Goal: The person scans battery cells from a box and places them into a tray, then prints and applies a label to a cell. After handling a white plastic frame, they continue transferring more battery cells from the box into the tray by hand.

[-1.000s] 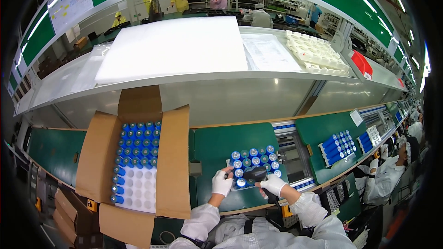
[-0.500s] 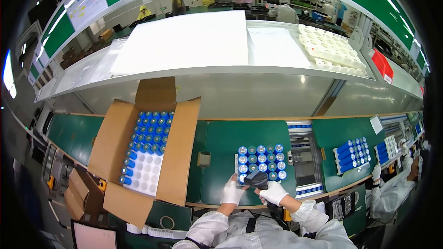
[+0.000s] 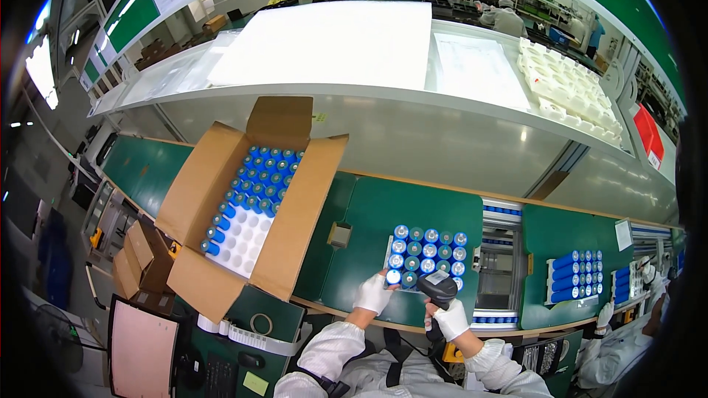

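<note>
Cell block [image 3: 428,250], set on the green board [image 3: 376,210] toward its right end, just ahead of both hands. Packed close in a neat grid, five columns across and apparently four rows deep, with part of the front row hidden. Round ends facing up, blue sleeves showing as glossy rings about each top and as slim strips of side between neighbours. Two kinds of top, taking turns column by column: bright, silvery-white discs in the outer columns and the middle one, dull grey-green discs in the two columns between. Whitest of all at the front left corner. Along the left side, a narrow strip of pale holder [image 3: 389,250]. At that same front left corner, the left hand [image 3: 373,294] in a white glove, fingertips at the block's edge; cannot tell from this angle whether gripping or merely touching. Over the front edge, right of centre, a black handheld scanner [image 3: 440,289] with a pale label on top, overlapping the cells in view. Closed around its handle, the right hand [image 3: 452,320], likewise white-gloved. Well apart to the left, an open cardboard carton [image 3: 313,210] with more blue cells [image 3: 267,177] and a white insert [image 3: 243,243]. Off to the right, on a second green board [image 3: 542,232], a similar block [image 3: 575,276].
</note>
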`<control>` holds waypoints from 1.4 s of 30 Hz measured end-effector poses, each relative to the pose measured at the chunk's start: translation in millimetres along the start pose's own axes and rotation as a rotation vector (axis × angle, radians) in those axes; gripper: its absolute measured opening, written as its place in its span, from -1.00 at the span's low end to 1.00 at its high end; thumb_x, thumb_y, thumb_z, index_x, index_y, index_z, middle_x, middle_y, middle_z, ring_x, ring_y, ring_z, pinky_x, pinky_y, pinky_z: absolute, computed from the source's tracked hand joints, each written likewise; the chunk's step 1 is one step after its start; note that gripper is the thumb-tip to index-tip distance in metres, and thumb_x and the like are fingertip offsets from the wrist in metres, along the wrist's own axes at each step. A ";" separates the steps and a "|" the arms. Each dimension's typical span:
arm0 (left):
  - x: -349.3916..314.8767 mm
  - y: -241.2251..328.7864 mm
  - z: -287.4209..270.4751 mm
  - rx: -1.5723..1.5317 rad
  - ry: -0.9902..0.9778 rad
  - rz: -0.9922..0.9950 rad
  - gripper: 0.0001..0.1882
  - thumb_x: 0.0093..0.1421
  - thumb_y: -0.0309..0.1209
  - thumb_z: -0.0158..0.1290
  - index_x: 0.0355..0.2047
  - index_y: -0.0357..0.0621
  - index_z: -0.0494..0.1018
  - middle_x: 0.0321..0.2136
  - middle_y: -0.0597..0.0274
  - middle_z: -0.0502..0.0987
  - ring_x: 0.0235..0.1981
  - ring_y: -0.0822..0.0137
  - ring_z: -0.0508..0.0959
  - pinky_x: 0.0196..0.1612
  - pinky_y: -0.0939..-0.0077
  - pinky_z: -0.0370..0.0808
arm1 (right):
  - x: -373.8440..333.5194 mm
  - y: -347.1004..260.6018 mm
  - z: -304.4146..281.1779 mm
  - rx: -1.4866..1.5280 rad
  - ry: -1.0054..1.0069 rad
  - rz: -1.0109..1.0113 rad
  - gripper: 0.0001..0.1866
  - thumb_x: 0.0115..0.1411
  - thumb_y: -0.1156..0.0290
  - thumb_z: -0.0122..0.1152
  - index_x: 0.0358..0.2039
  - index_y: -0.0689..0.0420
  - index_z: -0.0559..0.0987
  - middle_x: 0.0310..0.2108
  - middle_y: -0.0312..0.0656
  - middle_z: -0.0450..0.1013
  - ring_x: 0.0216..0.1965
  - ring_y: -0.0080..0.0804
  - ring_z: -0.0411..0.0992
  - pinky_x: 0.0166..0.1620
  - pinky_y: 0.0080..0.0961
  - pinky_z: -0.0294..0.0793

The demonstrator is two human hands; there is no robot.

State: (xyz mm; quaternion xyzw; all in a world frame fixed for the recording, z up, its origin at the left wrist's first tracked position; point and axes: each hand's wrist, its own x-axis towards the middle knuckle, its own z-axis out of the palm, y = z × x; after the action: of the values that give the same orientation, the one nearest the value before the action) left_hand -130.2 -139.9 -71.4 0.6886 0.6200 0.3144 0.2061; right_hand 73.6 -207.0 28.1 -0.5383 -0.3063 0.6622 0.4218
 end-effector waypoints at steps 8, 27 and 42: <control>-6.5 -15.0 -3.6 -0.032 -0.114 -0.197 -0.40 -0.01 -0.14 0.29 0.02 -0.09 0.43 -0.19 -0.06 0.58 -0.17 -0.01 0.59 -0.10 0.18 0.53 | -6.7 11.8 23.6 -0.102 -0.065 -0.042 -0.87 0.17 0.55 0.22 -0.30 0.33 0.51 -0.60 -0.19 0.44 -0.63 -0.46 0.44 -0.59 -0.53 0.42; -452.4 -132.7 -157.3 -0.149 0.690 -1.258 -0.68 0.17 -0.15 0.10 -0.18 -0.05 0.59 -0.24 0.04 0.62 -0.17 0.06 0.60 -0.08 0.33 0.52 | 116.6 241.8 295.0 -1.028 -0.622 -0.346 -0.37 -0.06 0.37 0.31 0.07 0.30 0.41 -0.25 0.03 0.56 -0.20 -0.13 0.54 -0.08 -0.34 0.48; -504.5 -128.0 -93.4 -0.607 1.026 -1.268 -0.79 0.19 -0.37 0.15 -0.21 -0.22 0.57 -0.36 0.22 0.63 -0.32 0.46 0.58 -0.25 0.60 0.48 | 48.0 286.9 354.2 -1.193 -0.788 -0.899 -0.60 -0.12 0.30 0.38 -0.22 0.04 0.50 -0.09 -0.05 0.39 0.02 -0.01 0.30 0.06 -0.14 0.32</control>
State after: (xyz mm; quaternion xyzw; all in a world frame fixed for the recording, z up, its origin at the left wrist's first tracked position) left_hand -304.1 -627.3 -180.1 -0.0982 0.7923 0.5636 0.2123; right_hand -339.2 -278.2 -157.9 -0.2275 -0.9145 0.2978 0.1525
